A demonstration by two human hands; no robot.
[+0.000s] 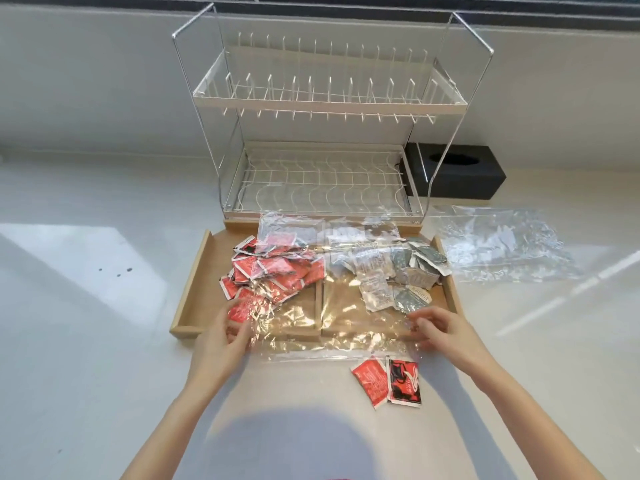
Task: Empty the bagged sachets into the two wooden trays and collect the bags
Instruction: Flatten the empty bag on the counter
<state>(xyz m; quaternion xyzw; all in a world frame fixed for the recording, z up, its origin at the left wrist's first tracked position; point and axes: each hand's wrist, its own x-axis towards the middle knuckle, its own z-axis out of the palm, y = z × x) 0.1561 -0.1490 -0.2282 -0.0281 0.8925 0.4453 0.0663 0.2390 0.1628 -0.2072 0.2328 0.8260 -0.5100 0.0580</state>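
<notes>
A: Where are your hands?

B: Your left hand (227, 332) sits at the near edge of the left wooden tray (194, 278), fingers half curled and pinching the left end of a clear plastic bag (332, 327). Your right hand (438, 327) is at the near edge of the right wooden tray (450, 271), fingers loosely bent onto the bag's right end; whether they actually grip the film, you cannot tell.

A: And the bag between them?

B: It lies stretched flat over the near halves of both trays, its near edge resting on the white counter (86, 341).

A: The contents?

B: Red sachets (273, 271) are heaped in the left tray, partly under the film. Grey and white sachets (398, 271) are piled in the right tray. Two loose red sachets (388, 381) lie on the counter, just beside the bag's near edge and below your right hand.

A: Further out?

B: Another crumpled clear bag (502, 242) lies on the counter to the right of the trays. A two-tier wire dish rack (325, 98) stands behind the trays, and a black tissue box (457, 174) sits to the rack's right.
</notes>
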